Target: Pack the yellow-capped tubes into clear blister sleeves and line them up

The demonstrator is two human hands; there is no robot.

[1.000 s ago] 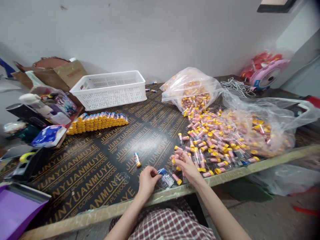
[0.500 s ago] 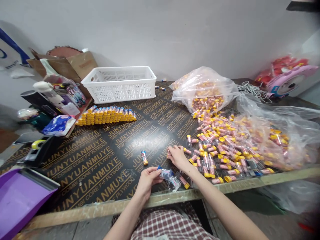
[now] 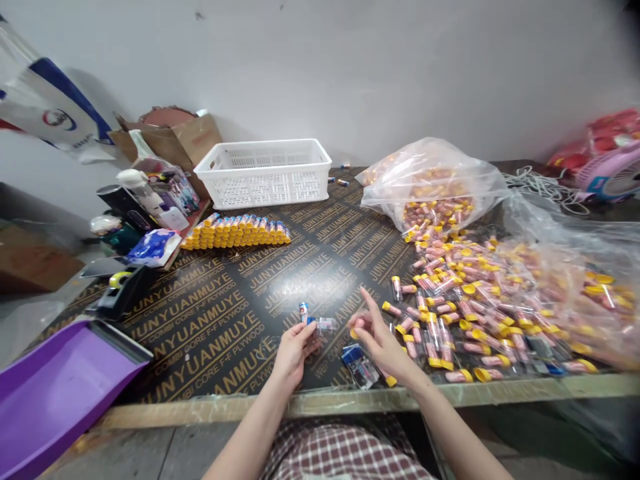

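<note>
Thin sleeve (image 3: pixel 328 325): It was small and see-through, with a bright blue end and some print too tiny to read.
Pink tube (image 3: pixel 360 323): Only a bit of pink and yellow showed, because fingers hid the rest.
Left grip (image 3: pixel 294 347): The thumb and finger pinched the thin sleeve by its blue end.
Right grip (image 3: pixel 383 341): The thumb and bent fingers were closed on the pink tube, and the pointing finger stuck up straight.
Where the sleeve was: It poked out of the left grip toward the right grip, above the table (image 3: pixel 200 350), with a gap before the right fingers.
Wrapped tube (image 3: pixel 304 311): Blue and white, it was just past the left fingertips; I could not tell if they touched.
Flat sleeves (image 3: pixel 361 367): They lay just beside the right grip, near the table's front edge.
Tube heap (image 3: pixel 443 308): Lots of pink tubes with yellow caps lay to the right of the right grip.
Tidy stack (image 3: pixel 235 233): Blue tubes with yellow ends sat well apart from the left grip, in front of a white basket (image 3: pixel 270 189).
</note>
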